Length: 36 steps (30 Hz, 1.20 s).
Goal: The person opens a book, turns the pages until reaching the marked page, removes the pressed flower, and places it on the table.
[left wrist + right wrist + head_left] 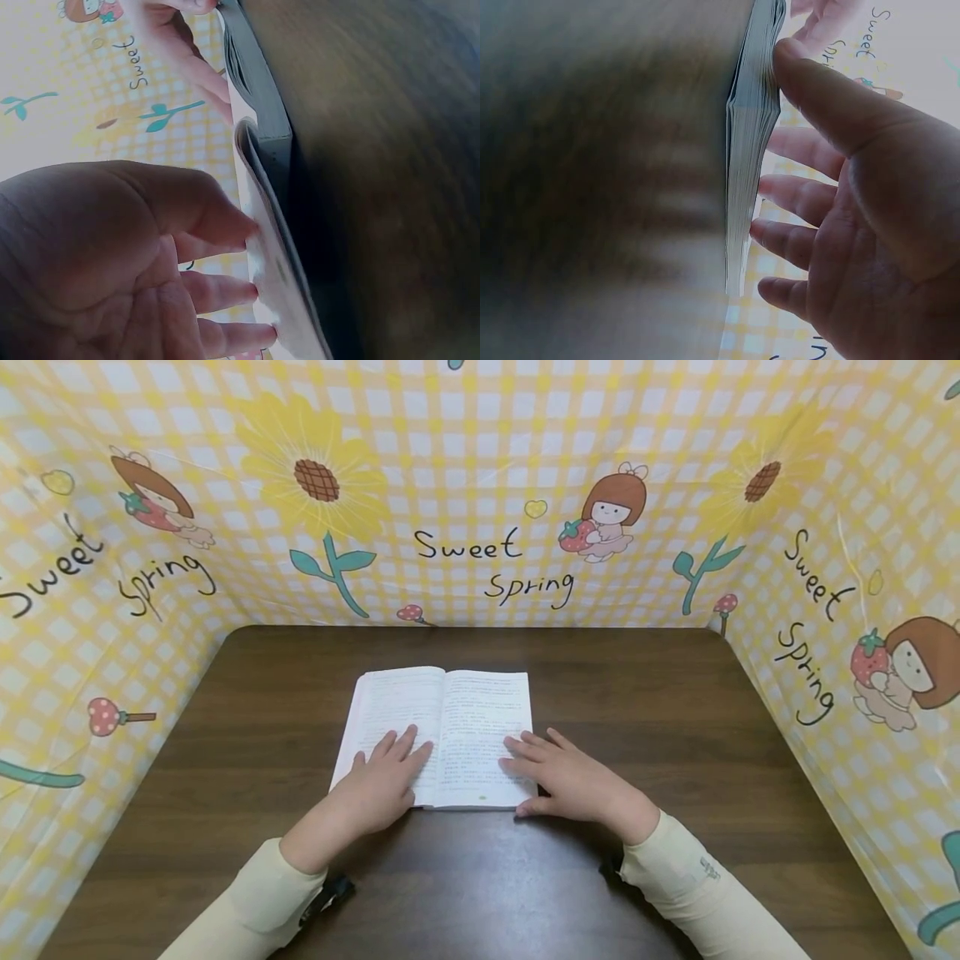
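An open book (480,710) with printed pages lies flat on the dark wooden table. My left hand (378,789) rests with spread fingers on the lower part of its left page. On the right, my right hand (573,777) has its fingertips on the right page's edge, its thumb at the bottom right corner. The left wrist view shows the left hand's fingertips (259,292) against the page and the book's thick page edge (266,90). In the right wrist view, the right hand's fingers (799,199) are extended beside the stacked pages (750,142).
The brown wooden table (637,693) surrounds the book on all sides. Yellow checked cloth (480,460) with flowers and cartoon figures walls off the back and both sides. Pale sleeves (255,893) cover the forearms, with dark straps near the wrists.
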Each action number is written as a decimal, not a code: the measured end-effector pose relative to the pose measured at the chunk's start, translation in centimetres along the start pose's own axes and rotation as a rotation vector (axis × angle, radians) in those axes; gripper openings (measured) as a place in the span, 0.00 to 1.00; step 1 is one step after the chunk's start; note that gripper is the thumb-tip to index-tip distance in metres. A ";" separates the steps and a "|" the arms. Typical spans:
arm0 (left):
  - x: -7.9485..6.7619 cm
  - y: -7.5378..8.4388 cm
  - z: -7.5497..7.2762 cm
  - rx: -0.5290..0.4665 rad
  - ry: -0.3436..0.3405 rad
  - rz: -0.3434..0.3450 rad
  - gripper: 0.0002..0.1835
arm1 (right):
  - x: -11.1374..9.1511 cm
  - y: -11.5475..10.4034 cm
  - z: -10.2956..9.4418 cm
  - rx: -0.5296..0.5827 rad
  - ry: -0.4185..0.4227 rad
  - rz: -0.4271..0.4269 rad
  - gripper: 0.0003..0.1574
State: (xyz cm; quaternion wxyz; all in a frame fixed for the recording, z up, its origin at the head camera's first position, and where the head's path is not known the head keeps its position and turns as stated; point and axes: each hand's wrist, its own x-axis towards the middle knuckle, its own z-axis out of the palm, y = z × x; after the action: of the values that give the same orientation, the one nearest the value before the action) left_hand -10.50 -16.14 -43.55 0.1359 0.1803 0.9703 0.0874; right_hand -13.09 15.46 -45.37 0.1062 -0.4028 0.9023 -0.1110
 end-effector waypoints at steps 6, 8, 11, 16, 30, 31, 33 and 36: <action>-0.1 0.1 0.4 -0.045 0.025 0.006 0.37 | -0.2 -0.1 0.0 -0.032 0.001 -0.022 0.46; -0.1 0.2 0.4 -0.047 0.039 0.016 0.40 | -0.2 0.0 0.0 -0.045 0.005 -0.033 0.43; 0.1 0.4 0.6 -0.046 0.057 0.031 0.40 | -0.2 0.1 -0.1 -0.094 0.016 -0.072 0.36; 0.2 0.8 0.8 -0.030 0.123 0.106 0.35 | -0.3 -0.1 -0.5 -0.222 0.046 -0.158 0.23; 0.2 1.3 1.4 0.029 0.115 0.188 0.25 | -0.1 -0.2 -1.0 -0.303 0.124 -0.250 0.04; 0.2 1.3 1.4 0.030 0.110 0.180 0.25 | -0.1 -0.1 -1.0 -0.294 0.131 -0.248 0.03; 0.2 1.2 1.4 0.023 0.104 0.172 0.25 | 0.0 -0.1 -1.0 -0.263 0.150 -0.247 0.03; 0.2 1.2 1.4 0.007 0.097 0.167 0.28 | 0.1 0.0 -1.1 -0.201 0.183 -0.229 0.04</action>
State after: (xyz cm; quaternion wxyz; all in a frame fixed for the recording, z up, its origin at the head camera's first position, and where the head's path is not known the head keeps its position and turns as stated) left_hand -9.92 -14.78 -44.63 0.0802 0.2567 0.9576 0.1037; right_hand -13.47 15.50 -44.39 -0.0305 -0.4998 0.8629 -0.0677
